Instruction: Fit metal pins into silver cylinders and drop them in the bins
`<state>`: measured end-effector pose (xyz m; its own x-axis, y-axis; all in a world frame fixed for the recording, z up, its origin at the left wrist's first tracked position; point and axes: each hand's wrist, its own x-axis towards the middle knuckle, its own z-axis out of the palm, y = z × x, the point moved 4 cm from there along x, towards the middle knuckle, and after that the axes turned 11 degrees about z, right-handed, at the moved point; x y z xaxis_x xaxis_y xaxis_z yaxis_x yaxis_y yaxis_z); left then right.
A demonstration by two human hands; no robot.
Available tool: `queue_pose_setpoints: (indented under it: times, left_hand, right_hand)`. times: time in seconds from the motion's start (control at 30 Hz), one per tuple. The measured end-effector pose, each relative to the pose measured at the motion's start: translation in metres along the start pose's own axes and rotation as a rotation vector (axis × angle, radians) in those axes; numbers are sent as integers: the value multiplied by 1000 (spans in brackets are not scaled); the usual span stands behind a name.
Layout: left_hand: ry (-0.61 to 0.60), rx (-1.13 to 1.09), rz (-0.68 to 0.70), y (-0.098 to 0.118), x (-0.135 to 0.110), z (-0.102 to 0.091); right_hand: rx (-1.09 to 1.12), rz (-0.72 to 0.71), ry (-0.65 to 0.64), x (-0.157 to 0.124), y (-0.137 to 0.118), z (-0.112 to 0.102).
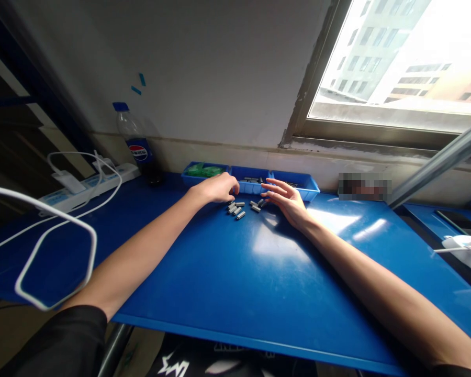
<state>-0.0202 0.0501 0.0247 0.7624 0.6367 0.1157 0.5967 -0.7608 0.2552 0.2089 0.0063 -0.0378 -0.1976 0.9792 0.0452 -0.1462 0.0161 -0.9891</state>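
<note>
Several small grey metal cylinders (240,209) lie loose on the blue table (227,272) between my hands. My left hand (218,187) rests knuckles-up just left of them, its fingers curled under; whether it holds anything is hidden. My right hand (286,200) lies to the right of the pieces with its fingers stretched and apart, the fingertips almost touching the nearest cylinders. Behind both hands stand three joined blue trays (310,184): the left holds green parts (204,169), the middle holds more grey pieces (251,179).
A plastic cola bottle (135,139) stands at the back left by the wall. A white power strip (90,184) with a charger and looping white cables (55,230) lies on the left. A white device (465,246) sits at the right edge. A window is above right.
</note>
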Motion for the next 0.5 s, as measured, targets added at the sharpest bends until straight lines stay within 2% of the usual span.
queue_pose_setpoints:
  times: [0.3,0.5]
  left_hand:
    - [-39,9,19,16,3,10]
    - [112,-161,131,22,6,-2]
  right_hand:
    - [-24,14,9,-1,-1,3]
    - [-23,22,4,4,3,1]
